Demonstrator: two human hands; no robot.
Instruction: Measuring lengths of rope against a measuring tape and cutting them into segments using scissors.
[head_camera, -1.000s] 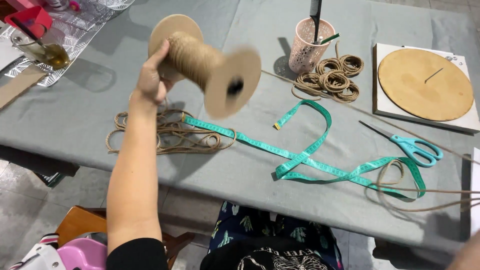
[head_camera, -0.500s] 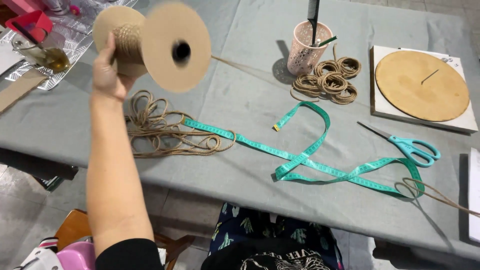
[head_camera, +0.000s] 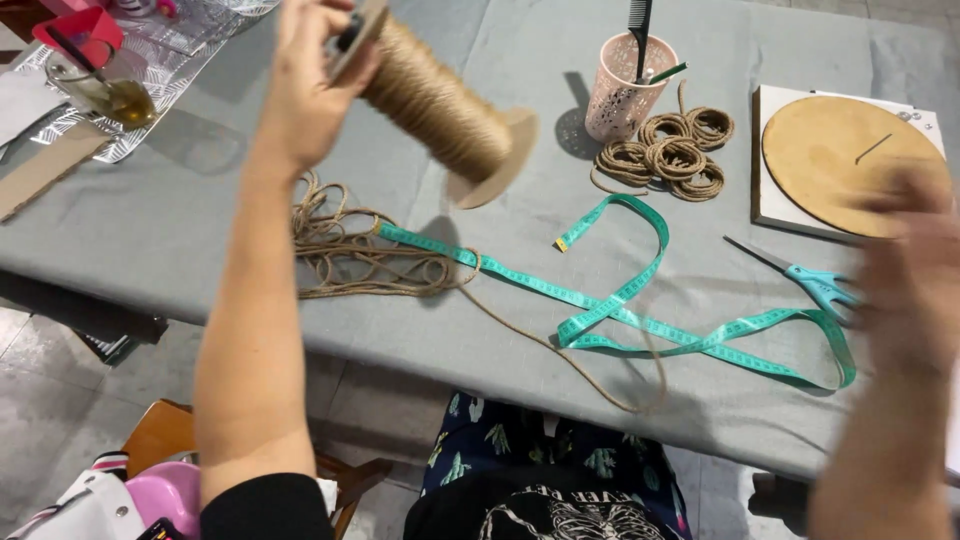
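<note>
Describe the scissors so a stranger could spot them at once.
Start at the grey table and go to the round wooden disc on its far right side. Just in front of that disc lie the scissors, beside the turquoise tape measure. They alone have pointed metal blades and pale blue handles.

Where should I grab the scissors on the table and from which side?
Take the scissors by the turquoise handle loops, coming from the right. They lie flat on the grey table with the blades pointing up-left, so the loops face the right hand, which is probably nearest. The measuring tape runs just below.
</note>
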